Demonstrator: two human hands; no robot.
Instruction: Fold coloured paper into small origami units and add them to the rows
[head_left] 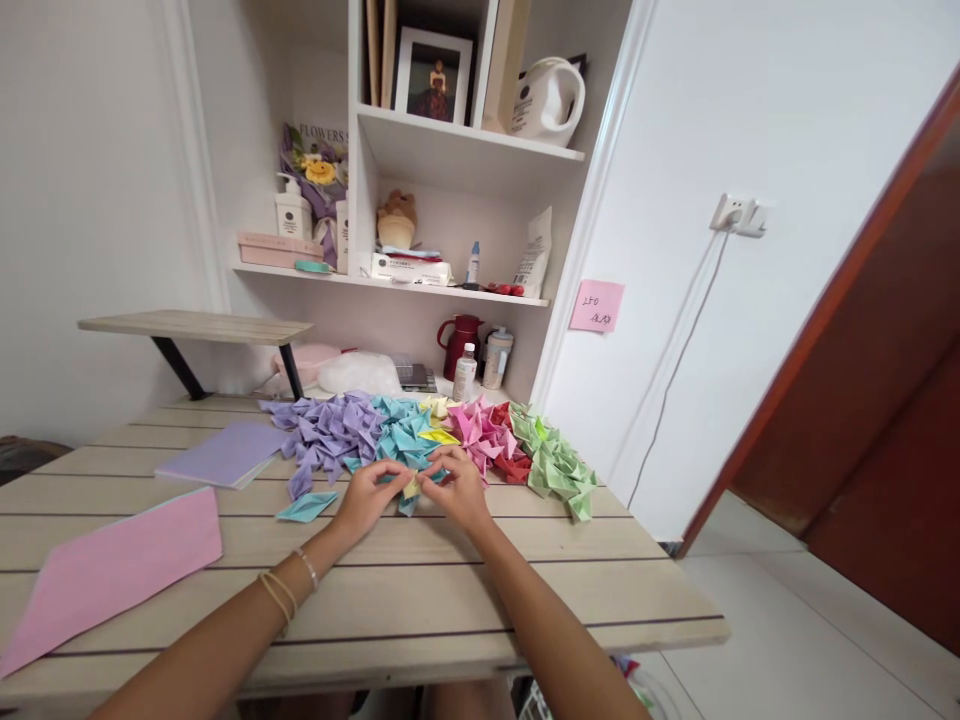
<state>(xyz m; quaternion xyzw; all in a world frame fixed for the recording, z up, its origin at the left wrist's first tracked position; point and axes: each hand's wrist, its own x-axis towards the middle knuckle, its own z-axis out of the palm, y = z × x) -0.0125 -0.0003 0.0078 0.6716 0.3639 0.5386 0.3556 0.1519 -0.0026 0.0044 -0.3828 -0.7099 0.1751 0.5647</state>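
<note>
Place appeared to be a room at home: framed photo [433, 80] stood at 12 o'clock, pump bottle [292, 212] at 10, slatted desk [405, 600] at 6.

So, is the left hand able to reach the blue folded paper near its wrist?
Probably yes: the blue folded paper lies close, nothing over it, though the left hand holds a yellow paper.

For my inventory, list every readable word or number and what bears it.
"FLOWERS S", cut off: pale sheet behind purple bouquet.
"250": square pink paper note; handwriting below unclear.
Too small or blurred: white plastic pump bottle, white handled jug, flat white packet, white pouch, pink box, clear plastic bottle.
</note>
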